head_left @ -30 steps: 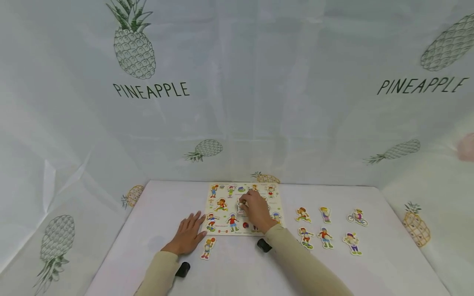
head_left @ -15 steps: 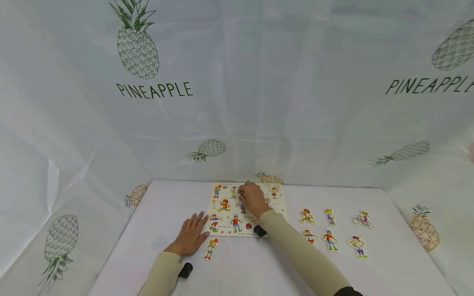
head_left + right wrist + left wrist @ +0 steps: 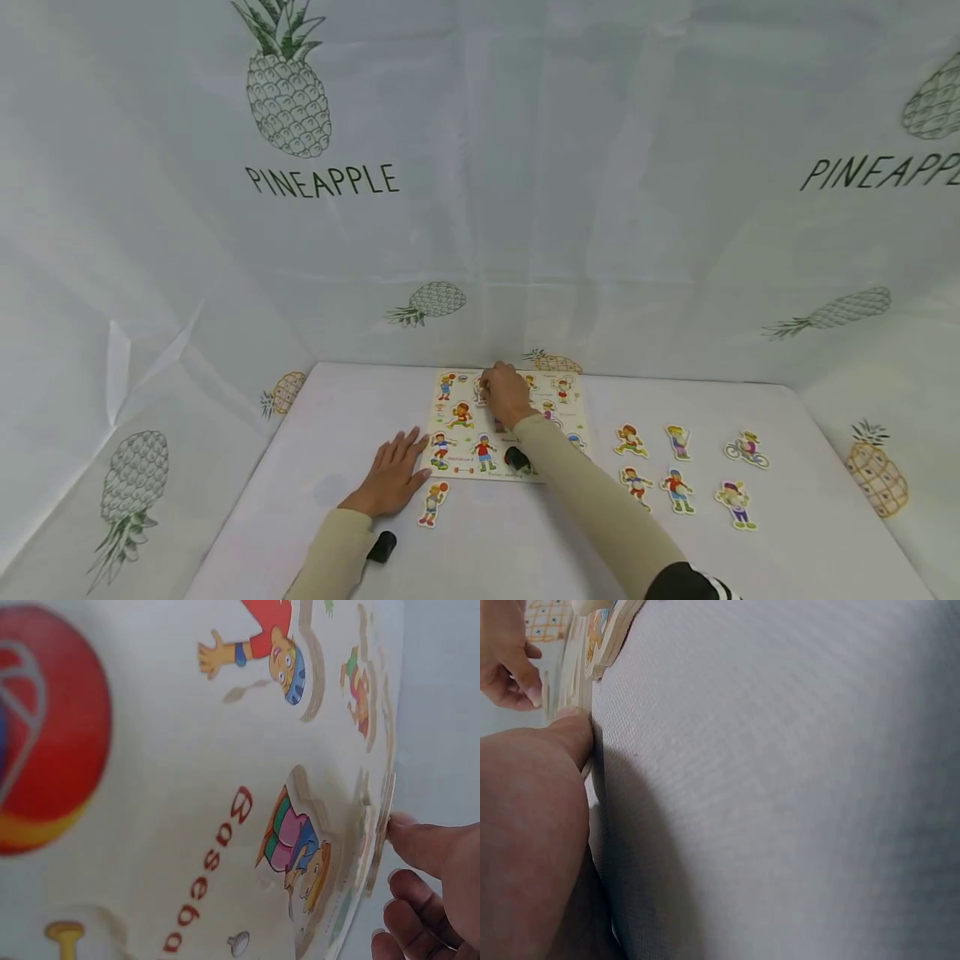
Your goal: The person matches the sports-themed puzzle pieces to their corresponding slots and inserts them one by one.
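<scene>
A wooden puzzle board (image 3: pixel 491 472) printed with sports figures lies at the back middle of the table. Over its upper part, my right hand (image 3: pixel 507 394) pinches a thin wooden puzzle piece (image 3: pixel 382 832) between thumb and fingers; the hand hides most of it in the head view. In the right wrist view the recess with the baseball figure (image 3: pixel 296 847) shows close by. My left hand (image 3: pixel 390 477) rests with spread fingers on the table at the board's left edge, its thumb (image 3: pixel 574 735) right at the board. Just below that thumb lies a basketball-player piece (image 3: pixel 432 505).
Right of the board, several loose pieces lie in two rows, among them a cyclist (image 3: pixel 747 449), a runner (image 3: pixel 631 440) and a roller skater (image 3: pixel 678 492). A white cloth with pineapple prints (image 3: pixel 480 208) hangs behind the table (image 3: pixel 480 550).
My right hand has moved with the piece towards the upper left of the board. The left hand stays in place. The head view has shifted slightly.
</scene>
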Available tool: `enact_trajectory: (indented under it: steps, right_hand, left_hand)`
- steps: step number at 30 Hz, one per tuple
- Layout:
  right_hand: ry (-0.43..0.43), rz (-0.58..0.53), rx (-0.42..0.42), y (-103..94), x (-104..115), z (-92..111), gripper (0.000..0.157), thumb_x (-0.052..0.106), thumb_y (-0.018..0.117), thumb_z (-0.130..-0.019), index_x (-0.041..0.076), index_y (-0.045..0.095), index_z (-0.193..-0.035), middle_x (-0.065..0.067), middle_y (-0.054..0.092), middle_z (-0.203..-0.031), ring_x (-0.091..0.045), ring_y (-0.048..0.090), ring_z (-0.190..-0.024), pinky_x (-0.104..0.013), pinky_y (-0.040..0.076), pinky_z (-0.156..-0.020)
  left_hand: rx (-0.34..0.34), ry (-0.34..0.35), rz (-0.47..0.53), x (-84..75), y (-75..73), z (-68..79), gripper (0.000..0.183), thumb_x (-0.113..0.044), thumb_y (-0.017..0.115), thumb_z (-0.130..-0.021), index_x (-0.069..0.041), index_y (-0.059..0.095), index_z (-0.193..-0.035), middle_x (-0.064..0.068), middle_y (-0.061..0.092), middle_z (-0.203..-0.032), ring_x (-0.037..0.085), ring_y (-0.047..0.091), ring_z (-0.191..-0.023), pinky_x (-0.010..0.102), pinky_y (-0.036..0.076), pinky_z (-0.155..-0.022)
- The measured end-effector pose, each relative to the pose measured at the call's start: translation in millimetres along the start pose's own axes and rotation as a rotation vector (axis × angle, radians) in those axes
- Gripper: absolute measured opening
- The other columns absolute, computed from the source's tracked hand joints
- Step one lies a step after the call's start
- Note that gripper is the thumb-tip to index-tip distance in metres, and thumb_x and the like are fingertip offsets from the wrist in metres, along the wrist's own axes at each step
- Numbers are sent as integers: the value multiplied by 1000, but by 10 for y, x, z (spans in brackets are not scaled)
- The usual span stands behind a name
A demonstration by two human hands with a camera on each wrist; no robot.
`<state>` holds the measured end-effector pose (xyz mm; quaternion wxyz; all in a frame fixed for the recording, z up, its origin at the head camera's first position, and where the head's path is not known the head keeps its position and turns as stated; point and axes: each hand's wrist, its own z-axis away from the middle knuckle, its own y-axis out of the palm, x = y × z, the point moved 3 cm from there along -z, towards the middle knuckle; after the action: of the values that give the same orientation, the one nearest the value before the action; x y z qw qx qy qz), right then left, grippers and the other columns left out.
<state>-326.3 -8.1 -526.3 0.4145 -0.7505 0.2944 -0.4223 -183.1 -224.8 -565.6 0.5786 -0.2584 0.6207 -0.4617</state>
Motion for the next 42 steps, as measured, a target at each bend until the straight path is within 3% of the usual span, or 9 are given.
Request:
enact_trajectory:
  steps: [7, 14, 23, 32, 36, 42]
  right_hand:
    - [43, -3, 26, 59, -11, -45, 6, 10, 83, -92, 6, 81, -97, -10, 67, -94, -28, 64, -86, -41, 60, -68]
    - [47, 12, -5, 103, -10, -126, 6, 10, 84, -92, 6, 81, -96, -11, 67, -92, -29, 65, -85, -43, 60, -72]
    - [94, -1, 29, 116, 6, -167, 8, 13, 83, -92, 7, 79, -94, -11, 66, -94, -29, 64, -88, -44, 60, -72]
    - [-1, 31, -28, 62, 63, -33, 11, 9, 86, -89, 7, 81, -98, -11, 68, -94, -28, 66, -86, -41, 61, -70]
    - [-72, 61, -56, 1, 151, 116, 16, 11, 87, -88, 10, 80, -101, -8, 68, -96, -25, 66, -85, -37, 60, -70]
    - [-162, 38, -21, 9, 410, 445, 16, 14, 88, -88, 11, 78, -100, -6, 65, -98, -22, 65, -87, -33, 58, -74]
  left_hand:
    - [-6, 6, 27, 4, 0, 3, 63, -32, 55, -111, 3, 36, -160, 27, 25, -170, 54, 16, -157, 70, 10, -125]
    - [-24, 33, 40, -1, -6, 29, 66, -37, 51, -112, 2, 34, -161, 27, 24, -171, 53, 15, -157, 70, 9, -125]
    - [-26, 19, 19, -17, -8, 8, 63, -32, 54, -111, 3, 36, -160, 27, 25, -171, 53, 16, -157, 70, 10, -125]
    - [-31, 10, -8, 94, 98, -37, 62, -29, 56, -110, 1, 37, -161, 24, 25, -172, 51, 17, -158, 68, 12, -126]
    - [-20, 17, -5, 101, 98, -40, 64, -30, 56, -110, 1, 36, -161, 25, 24, -172, 52, 16, -158, 68, 12, -126]
    - [-23, 6, -41, 153, 110, -65, 63, -30, 55, -110, -2, 35, -163, 22, 23, -174, 49, 16, -159, 67, 14, -127]
